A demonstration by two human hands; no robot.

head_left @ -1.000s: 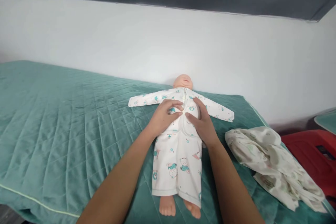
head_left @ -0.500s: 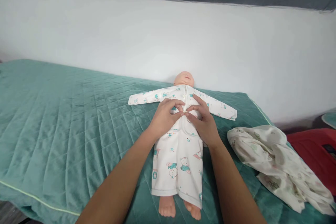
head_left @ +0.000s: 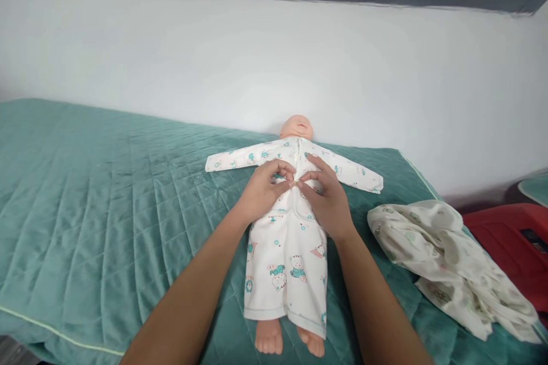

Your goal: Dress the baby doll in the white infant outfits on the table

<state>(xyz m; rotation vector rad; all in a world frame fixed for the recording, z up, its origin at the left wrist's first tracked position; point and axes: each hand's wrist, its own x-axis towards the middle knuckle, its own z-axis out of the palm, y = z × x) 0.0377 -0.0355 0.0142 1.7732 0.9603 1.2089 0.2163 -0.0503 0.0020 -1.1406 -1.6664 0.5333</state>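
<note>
both arms reach forward over the doll. left hand and right hand meet fingertip to fingertip, pinching the romper front at its chest. what they pinch is too small to make out.

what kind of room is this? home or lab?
Probably a bedroom at home, though I can't be sure: a bed with a green quilted cover stands against a plain white wall, a baby doll in a printed sleepsuit lies on it, with loose printed clothing beside.
</note>
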